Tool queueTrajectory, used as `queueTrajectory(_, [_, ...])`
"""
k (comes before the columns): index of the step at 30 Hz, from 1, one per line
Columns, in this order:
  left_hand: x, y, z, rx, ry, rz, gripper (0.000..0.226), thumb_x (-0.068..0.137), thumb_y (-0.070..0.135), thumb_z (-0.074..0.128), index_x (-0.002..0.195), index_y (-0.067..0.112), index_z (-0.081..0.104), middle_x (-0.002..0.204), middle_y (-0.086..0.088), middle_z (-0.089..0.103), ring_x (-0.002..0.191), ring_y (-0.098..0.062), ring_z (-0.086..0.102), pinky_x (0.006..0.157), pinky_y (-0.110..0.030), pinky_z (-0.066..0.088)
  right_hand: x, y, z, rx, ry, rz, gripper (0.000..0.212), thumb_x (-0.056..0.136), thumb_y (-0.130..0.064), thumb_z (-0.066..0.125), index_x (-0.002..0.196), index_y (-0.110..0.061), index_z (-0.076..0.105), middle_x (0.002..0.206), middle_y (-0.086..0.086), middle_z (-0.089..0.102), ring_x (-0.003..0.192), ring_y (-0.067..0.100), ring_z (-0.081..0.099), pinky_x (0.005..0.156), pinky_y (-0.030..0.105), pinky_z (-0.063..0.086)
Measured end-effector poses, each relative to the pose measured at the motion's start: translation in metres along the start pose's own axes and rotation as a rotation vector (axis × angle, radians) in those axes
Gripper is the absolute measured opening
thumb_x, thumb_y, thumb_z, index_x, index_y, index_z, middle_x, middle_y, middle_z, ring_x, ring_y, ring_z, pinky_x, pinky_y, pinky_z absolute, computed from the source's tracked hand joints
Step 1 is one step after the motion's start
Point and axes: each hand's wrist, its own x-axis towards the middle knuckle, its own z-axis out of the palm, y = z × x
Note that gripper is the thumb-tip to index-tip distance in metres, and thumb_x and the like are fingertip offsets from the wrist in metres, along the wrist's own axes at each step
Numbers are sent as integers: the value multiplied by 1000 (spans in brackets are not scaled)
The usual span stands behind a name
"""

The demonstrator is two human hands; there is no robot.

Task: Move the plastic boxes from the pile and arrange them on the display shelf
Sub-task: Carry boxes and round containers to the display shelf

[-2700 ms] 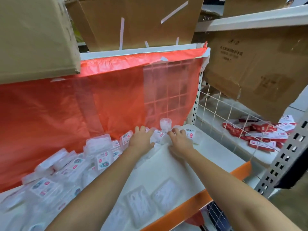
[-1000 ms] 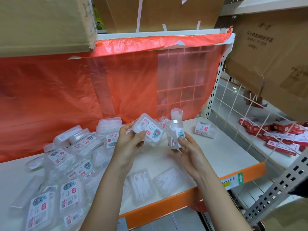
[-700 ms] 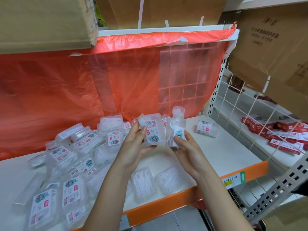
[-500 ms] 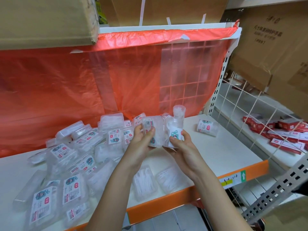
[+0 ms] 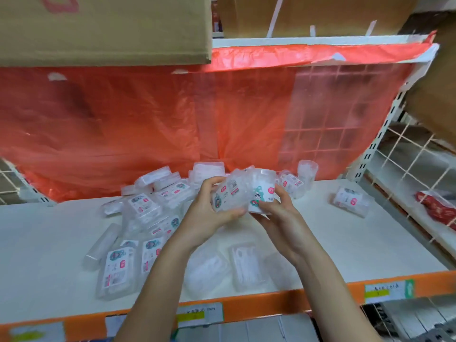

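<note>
Both boxes now pressed side by side above the display shelf [image 5: 345, 248].
Left hand [image 5: 204, 218] grips one plastic box [image 5: 228, 193], right hand [image 5: 278, 215] pinches the other box [image 5: 261, 191]; square edges before setting down.

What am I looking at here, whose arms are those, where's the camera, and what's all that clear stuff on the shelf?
No machine here: a person stocking a shop shelf, filmed by one camera worn on their head, looking down at their hands. The left hand grips a clear plastic box and the right hand grips another labelled box, held together above the white shelf. A loose pile of boxes lies to the left; one stray box lies at right. Red plastic sheeting hangs behind.
</note>
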Motion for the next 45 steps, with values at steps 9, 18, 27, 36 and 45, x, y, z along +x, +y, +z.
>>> queueTrajectory(9, [-53, 0, -140, 472, 139, -34, 61, 76, 37, 76, 118, 40, 32, 118, 13, 32, 107, -1, 42, 78, -8, 36, 13, 34, 101, -98, -257, 92, 60, 70, -3, 66, 128, -3, 49, 114, 10, 66, 98, 18, 67, 83, 27, 55])
queueTrajectory(18, [-172, -14, -305, 639, 209, -128, 65, 70, 18, 74, 118, 26, 32, 118, 2, 30, 103, 12, 42, 83, 5, 28, -13, 132, 262, -141, -488, 249, 63, 59, -1, 70, 119, -9, 54, 107, 10, 69, 93, 17, 67, 73, 21, 53])
queueTrajectory(27, [-289, -41, -448, 728, 380, -201, 66, 72, 20, 81, 126, 20, 43, 117, 9, 36, 98, 14, 43, 86, 1, 31, -46, 233, 412, -131, -622, 391, 51, 70, 18, 60, 111, -11, 51, 90, 10, 71, 78, 18, 70, 67, 22, 55])
queueTrajectory(36, [-360, -69, -547, 675, 539, -313, 67, 73, 25, 80, 129, 24, 43, 119, 9, 39, 104, -1, 48, 90, -16, 40, -52, 316, 527, -244, -769, 467, 54, 76, 16, 61, 122, -10, 47, 103, 14, 65, 80, 15, 68, 64, 16, 52])
queueTrajectory(45, [-361, -97, -697, 779, 550, -294, 68, 73, 28, 81, 130, 21, 45, 119, 6, 41, 108, -4, 45, 88, -6, 35, -16, 387, 657, -258, -792, 430, 70, 68, 13, 70, 130, -7, 43, 117, 20, 61, 97, 24, 63, 88, 29, 50])
